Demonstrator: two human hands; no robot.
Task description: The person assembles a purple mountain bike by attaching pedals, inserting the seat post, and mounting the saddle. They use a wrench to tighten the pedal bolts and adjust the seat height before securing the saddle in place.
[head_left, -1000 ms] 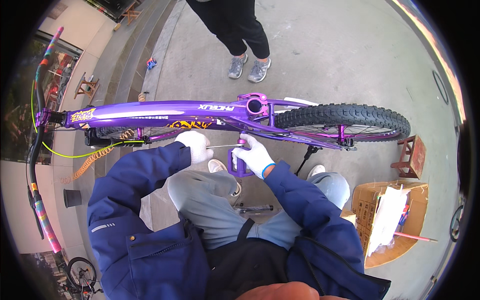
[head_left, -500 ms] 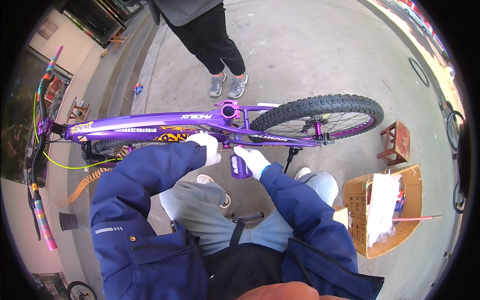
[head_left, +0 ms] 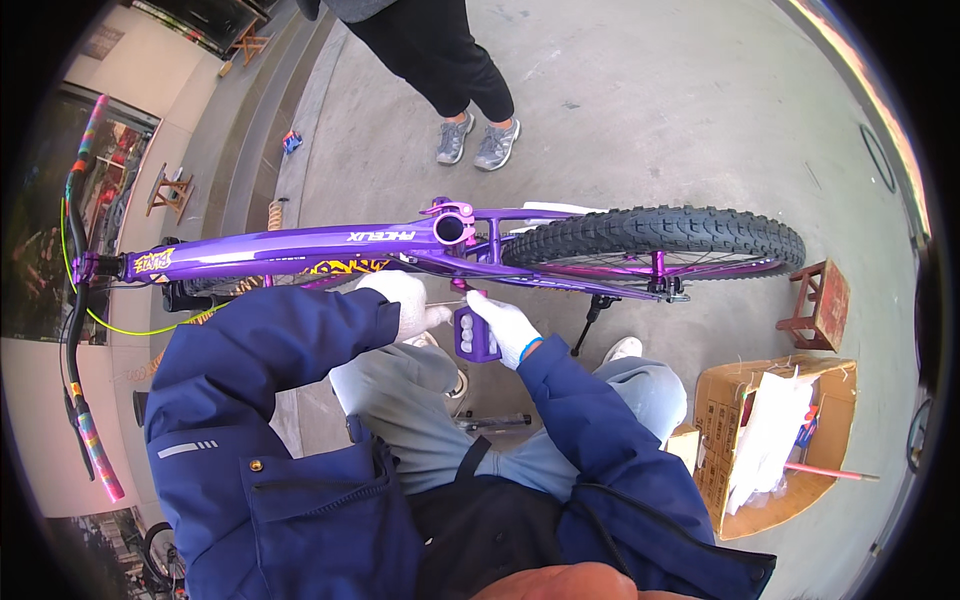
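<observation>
A purple bicycle [head_left: 300, 248] stands across in front of me, handlebar at the left and rear wheel at the right. My left hand [head_left: 403, 302], in a white glove, is closed on a slim metal tool [head_left: 446, 302] that looks like a wrench. The tool's far end meets the inner end of the purple pedal [head_left: 478, 338], by the crank. My right hand [head_left: 508, 328], gloved in white too, grips the pedal, with thumb and fingertips at its axle end. Its fingers partly cover that joint.
A person in black trousers [head_left: 430, 60] stands beyond the frame. To the right are a cardboard box [head_left: 725, 450] with papers and a small red wooden stool [head_left: 822, 308]. The kickstand [head_left: 592, 325] reaches down near my right foot.
The view has shifted slightly. My left hand has come a little down and away from the frame, baring more of the thin tool. My right hand stays at the pedal.
</observation>
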